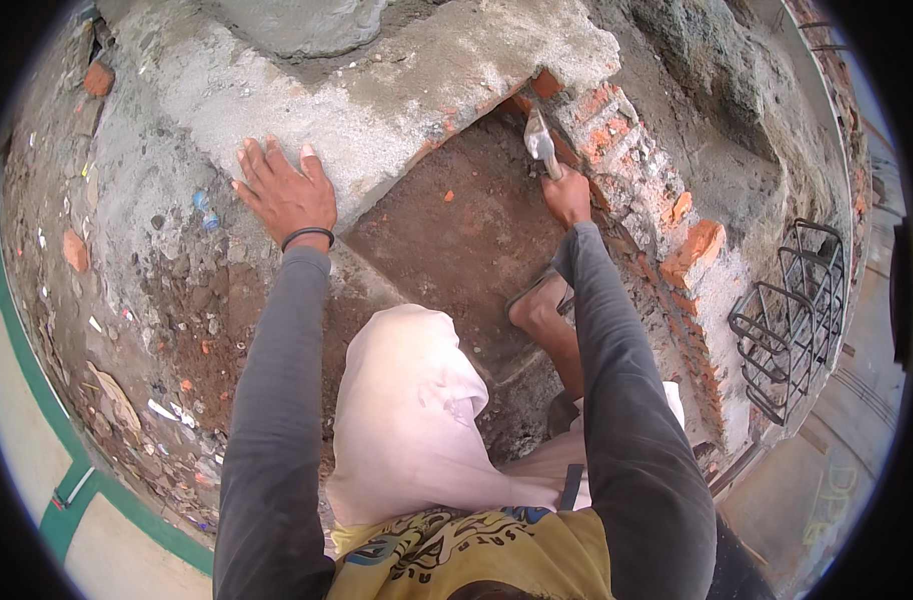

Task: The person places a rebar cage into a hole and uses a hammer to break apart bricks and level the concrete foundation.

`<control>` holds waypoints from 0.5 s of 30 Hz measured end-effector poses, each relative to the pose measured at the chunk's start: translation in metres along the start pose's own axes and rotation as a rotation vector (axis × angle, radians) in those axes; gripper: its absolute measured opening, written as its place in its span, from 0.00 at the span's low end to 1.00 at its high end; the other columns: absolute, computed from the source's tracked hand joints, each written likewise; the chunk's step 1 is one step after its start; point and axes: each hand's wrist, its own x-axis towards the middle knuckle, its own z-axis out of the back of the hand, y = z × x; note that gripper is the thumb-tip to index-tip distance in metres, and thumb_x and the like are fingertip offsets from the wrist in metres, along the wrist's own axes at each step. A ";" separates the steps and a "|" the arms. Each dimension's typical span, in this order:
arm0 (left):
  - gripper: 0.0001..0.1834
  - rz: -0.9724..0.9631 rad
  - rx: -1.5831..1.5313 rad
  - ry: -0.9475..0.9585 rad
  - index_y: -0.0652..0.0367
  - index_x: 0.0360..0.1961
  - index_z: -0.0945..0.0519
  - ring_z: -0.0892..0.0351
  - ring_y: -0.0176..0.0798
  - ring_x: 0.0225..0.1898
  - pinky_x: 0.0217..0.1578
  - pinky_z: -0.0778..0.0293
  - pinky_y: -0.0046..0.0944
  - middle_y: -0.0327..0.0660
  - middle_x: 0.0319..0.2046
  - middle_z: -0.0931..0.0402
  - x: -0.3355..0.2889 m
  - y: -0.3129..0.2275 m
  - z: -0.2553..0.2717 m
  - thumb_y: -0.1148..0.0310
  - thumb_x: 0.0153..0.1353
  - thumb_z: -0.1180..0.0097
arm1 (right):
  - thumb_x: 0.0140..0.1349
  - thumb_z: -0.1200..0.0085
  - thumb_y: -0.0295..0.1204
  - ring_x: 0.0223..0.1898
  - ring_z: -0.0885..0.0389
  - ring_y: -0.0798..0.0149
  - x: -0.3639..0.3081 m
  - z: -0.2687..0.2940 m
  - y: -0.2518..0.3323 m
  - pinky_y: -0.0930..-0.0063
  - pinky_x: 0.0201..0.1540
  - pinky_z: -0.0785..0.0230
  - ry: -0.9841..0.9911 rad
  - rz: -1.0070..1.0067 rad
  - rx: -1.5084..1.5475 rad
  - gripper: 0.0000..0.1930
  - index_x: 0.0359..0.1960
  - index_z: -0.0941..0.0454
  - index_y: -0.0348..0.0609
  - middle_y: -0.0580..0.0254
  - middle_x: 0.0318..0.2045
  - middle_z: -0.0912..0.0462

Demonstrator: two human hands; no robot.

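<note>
My left hand (287, 195) rests with fingers spread on the grey concrete ledge (396, 110), a dark band round its wrist. In my right hand (568, 196) is the handle of a trowel (539, 138), its pale metal blade pointing away from me. The blade is close to the inner corner where the ledge meets a broken brick wall (626, 150). Below it lies a recessed patch of brown soil (441, 225) framed by the ledge and the wall. Fingers of the right hand are partly hidden behind its back.
My sandalled foot (541, 305) stands in the recess. A loose orange brick piece (693, 250) sits on the wall at right, near a bent steel rebar cage (791, 310). Rubble and litter (156, 370) cover the left slope, beside a green-edged floor (66, 460).
</note>
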 end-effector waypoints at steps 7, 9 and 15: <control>0.30 0.037 0.059 0.009 0.60 0.62 0.37 0.57 0.49 0.70 0.68 0.65 0.56 0.51 0.66 0.48 -0.002 0.020 0.005 0.52 0.65 0.63 | 0.50 0.45 0.35 0.30 0.20 0.43 -0.046 0.012 0.089 0.57 0.33 0.32 0.088 -0.038 0.197 0.13 0.27 0.25 0.36 0.43 0.26 0.21; 0.30 0.038 0.049 0.004 0.61 0.62 0.38 0.57 0.50 0.70 0.68 0.65 0.56 0.51 0.66 0.48 -0.002 0.020 0.004 0.52 0.65 0.63 | 0.50 0.41 0.32 0.19 0.26 0.53 -0.066 0.025 0.107 0.64 0.26 0.33 -0.071 0.376 0.459 0.10 0.30 0.24 0.38 0.50 0.21 0.24; 0.30 0.035 0.021 -0.011 0.61 0.62 0.37 0.57 0.49 0.70 0.68 0.64 0.56 0.51 0.66 0.48 0.004 0.004 0.006 0.52 0.65 0.62 | 0.51 0.43 0.34 0.30 0.21 0.44 -0.002 -0.003 0.026 0.59 0.33 0.30 -0.130 0.192 0.090 0.11 0.30 0.22 0.38 0.47 0.25 0.22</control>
